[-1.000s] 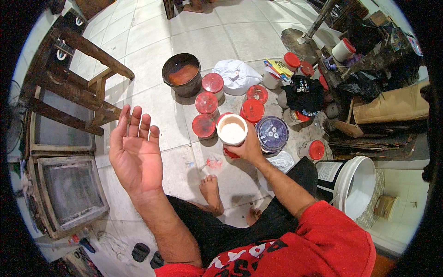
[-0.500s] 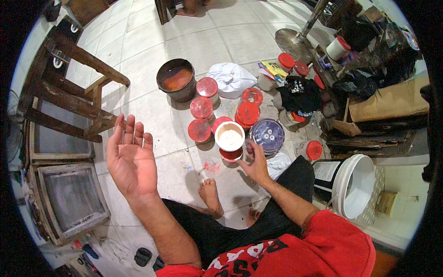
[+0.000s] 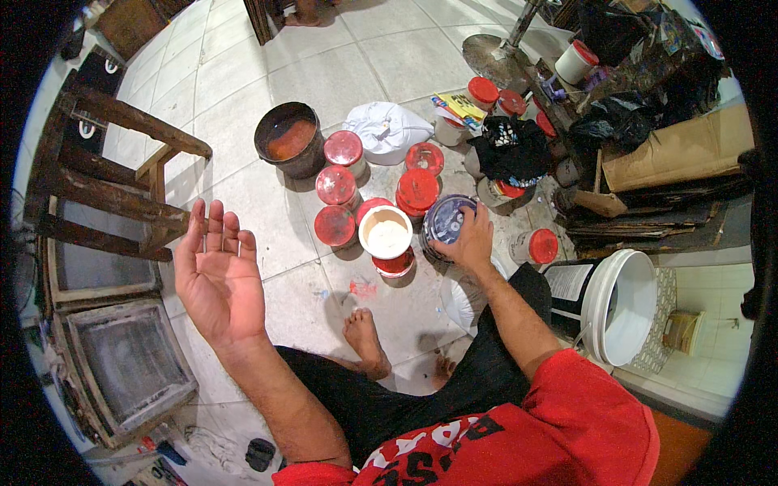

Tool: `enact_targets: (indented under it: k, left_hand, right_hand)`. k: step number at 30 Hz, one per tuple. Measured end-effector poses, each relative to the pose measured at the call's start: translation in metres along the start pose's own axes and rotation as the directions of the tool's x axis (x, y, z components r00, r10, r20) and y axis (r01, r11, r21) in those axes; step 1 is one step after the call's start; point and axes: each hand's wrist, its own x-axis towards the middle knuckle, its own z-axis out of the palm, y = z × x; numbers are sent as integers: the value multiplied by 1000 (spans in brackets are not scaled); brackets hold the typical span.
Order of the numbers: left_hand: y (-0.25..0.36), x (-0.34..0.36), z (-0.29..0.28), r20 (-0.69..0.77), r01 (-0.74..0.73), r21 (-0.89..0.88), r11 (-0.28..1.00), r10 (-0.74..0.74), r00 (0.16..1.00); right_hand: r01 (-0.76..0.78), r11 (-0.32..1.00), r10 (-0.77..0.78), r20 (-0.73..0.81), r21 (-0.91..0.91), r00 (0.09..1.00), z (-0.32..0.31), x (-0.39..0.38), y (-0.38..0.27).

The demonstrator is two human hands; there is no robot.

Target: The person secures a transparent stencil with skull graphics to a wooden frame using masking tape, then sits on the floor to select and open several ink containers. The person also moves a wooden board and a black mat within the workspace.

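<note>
My left hand [image 3: 219, 271] is held palm up, fingers apart, with nothing in it, left of the containers. My right hand [image 3: 472, 239] grips the top of a purple-blue lidded tub [image 3: 446, 212]. Just left of it, a white open cup [image 3: 385, 231] of cream-coloured substance rests on a red-lidded container [image 3: 393, 267]. More red-lidded pots [image 3: 418, 186] stand close around the cup.
A black bucket [image 3: 288, 138] and white bundle [image 3: 387, 130] lie beyond the pots. A wooden trestle [image 3: 121, 190] and framed screens [image 3: 121, 364] are at left. Cardboard [image 3: 673, 146] and a large white bucket [image 3: 620, 300] are at right. Another person's foot [image 3: 296, 16] shows far back.
My right hand has let go of the cream-filled cup, leaving it on a red-lidded container, and moved right onto the purple-blue lidded tub. My left hand stays open.
</note>
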Motion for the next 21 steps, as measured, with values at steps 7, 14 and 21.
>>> enact_targets:
  k: [7, 14, 21]
  left_hand:
    - [4, 0, -3, -10, -9, -1, 1000, 9, 1000]
    - [7, 0, -4, -8, 2, -27, 1000, -2, 1000]
    - [6, -2, -6, -22, 1, 7, 1000, 0, 1000]
  right_hand:
    - [-216, 890, 108, 274, 402, 956, -21, 44, 37]
    - [17, 997, -40, 328, 73, 944, -29, 32, 35]
    - [115, 992, -117, 62, 49, 991, 27, 66, -28]
